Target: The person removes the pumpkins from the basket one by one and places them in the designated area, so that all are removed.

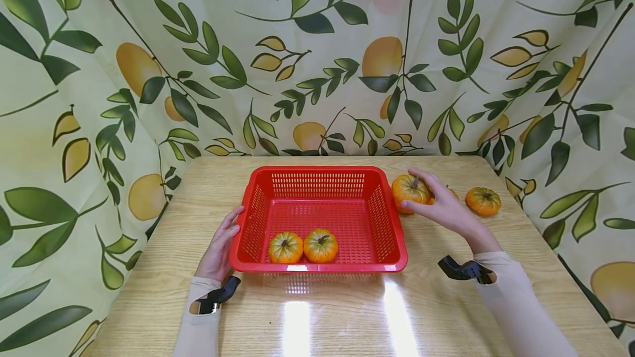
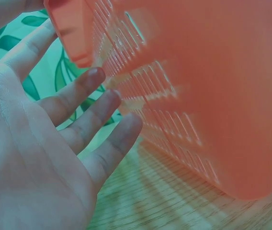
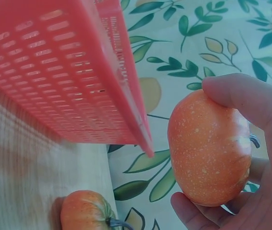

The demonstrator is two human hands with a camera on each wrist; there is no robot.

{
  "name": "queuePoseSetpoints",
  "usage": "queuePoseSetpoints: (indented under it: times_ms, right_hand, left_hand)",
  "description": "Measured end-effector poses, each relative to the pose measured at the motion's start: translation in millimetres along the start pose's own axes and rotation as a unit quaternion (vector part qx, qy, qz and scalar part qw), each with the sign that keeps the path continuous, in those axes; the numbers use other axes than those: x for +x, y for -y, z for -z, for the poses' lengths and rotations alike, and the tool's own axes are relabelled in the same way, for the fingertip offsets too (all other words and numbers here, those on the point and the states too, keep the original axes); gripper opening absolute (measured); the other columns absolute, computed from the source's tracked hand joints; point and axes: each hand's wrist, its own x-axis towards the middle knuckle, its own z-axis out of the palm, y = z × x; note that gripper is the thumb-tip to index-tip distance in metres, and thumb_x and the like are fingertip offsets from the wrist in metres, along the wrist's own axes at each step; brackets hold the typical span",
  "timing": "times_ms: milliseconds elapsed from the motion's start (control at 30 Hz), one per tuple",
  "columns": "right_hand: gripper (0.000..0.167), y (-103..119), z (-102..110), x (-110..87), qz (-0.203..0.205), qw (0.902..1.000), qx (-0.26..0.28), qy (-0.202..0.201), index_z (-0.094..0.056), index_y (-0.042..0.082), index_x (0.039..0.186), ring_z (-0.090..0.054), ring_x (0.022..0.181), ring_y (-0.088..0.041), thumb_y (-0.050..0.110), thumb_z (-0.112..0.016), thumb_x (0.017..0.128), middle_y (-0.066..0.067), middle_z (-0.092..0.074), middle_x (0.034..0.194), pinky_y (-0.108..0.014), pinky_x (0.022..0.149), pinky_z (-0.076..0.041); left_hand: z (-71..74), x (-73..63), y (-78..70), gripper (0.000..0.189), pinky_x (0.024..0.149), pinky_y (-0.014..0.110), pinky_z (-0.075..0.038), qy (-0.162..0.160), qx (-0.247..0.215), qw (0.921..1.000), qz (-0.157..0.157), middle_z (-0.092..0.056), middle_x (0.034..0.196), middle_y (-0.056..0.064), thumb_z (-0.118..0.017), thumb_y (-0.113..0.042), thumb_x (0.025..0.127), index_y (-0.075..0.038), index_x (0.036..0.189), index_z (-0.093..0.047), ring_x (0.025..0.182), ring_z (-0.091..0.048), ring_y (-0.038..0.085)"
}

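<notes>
A red plastic basket [image 1: 317, 268] with slotted walls stands on the table. Inside, along its near wall, are two small orange pumpkins, one on the left [image 1: 285, 248] and one on the right [image 1: 321, 245]. My left hand [image 1: 216, 249] is at the basket's left rim, its fingers extended against the outside. On the other side, my right hand [image 1: 441, 203] grips a third pumpkin [image 3: 208, 148] between thumb and fingers, beside the basket's right wall. In the right wrist view this pumpkin is raised, its stem facing the palm.
Another pumpkin [image 1: 483, 201] lies on the wooden table [image 1: 337, 313] at the far right. One more is mostly hidden behind my right hand. A leaf-and-fruit patterned cloth [image 1: 317, 70] hangs behind the table and along its sides.
</notes>
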Motion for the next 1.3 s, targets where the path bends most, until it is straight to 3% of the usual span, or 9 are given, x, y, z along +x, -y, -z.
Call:
queuePoseSetpoints:
  times_ms: [367,1100,1300]
  right_hand:
    - [0.084,-10.4,-5.1,-7.4,0.012,0.9998,-0.003,-0.017,-0.028,0.017,0.159,-0.041,0.133,-0.042,0.037,-0.074,0.092,-0.022,-0.032,0.157,-0.069,0.107,-0.041]
    - [0.086,-31.0,-12.4,-16.0,-0.02,0.9997,0.006,-0.015,-0.027,0.019,0.159,-0.036,0.137,-0.047,0.04,-0.074,0.091,-0.025,-0.026,0.16,-0.073,0.107,-0.037]
    - [0.085,-35.9,-15.6,-18.3,-0.018,0.9997,0.004,-0.017,-0.028,0.013,0.159,-0.037,0.136,-0.049,0.037,-0.073,0.092,-0.029,-0.026,0.159,-0.072,0.106,-0.04]
  left_hand:
    - [-2.8,-0.5,-1.8,0.046,0.1,0.034,-0.056,0.004,-0.005,1.0,-0.001,-0.054,0.144,-0.002,-0.038,-0.011,0.107,-0.024,0.152,-0.042,0.121,-0.062,0.017]
    - [-1.5,-0.7,-1.6,0.046,0.1,0.035,-0.057,0.014,-0.015,0.9998,-0.007,-0.054,0.145,-0.001,-0.039,-0.011,0.107,-0.024,0.151,-0.042,0.121,-0.062,0.018]
    - [-1.6,-0.7,-0.9,0.045,0.098,0.035,-0.058,0.02,-0.015,0.9996,-0.009,-0.055,0.144,-0.001,-0.037,-0.011,0.108,-0.024,0.151,-0.042,0.119,-0.064,0.017]
